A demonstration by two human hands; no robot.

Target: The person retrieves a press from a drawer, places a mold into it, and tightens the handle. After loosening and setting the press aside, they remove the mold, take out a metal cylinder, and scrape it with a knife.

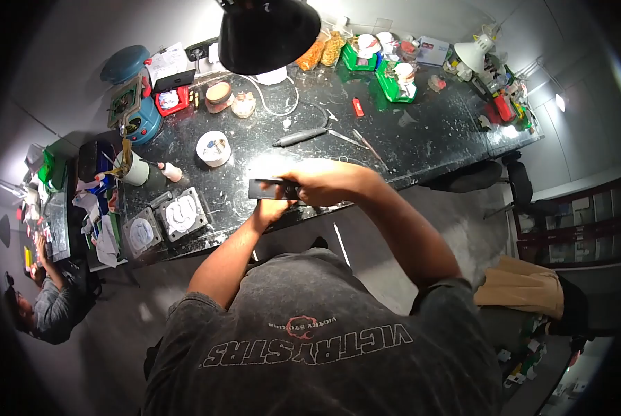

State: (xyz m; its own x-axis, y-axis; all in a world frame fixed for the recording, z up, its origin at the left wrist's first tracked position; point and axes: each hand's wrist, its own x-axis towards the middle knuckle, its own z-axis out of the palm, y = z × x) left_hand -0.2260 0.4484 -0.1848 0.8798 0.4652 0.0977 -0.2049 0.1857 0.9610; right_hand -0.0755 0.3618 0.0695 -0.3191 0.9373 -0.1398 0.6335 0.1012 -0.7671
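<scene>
In the head view, my right hand [314, 182] is closed round the right end of a flat black rectangular object [260, 189]. My left hand [274, 207] comes up from below and grips the same object, its fingers partly hidden behind it. The kind of object cannot be made out. Both hands are held at the table's front edge under bright lamp light. Left of them lie two square plaster-filled trays [182, 213]. A round white tub [213, 149] and a grey handpiece [301, 137] rest farther back on the table.
A black lamp shade [269, 35] hangs over the dark worktable [435, 139]. Green bins [396, 83], a small red object [357, 107] and jars [219, 96] stand toward the back. Another person [47, 305] sits at far left. A black chair [522, 180] is at right.
</scene>
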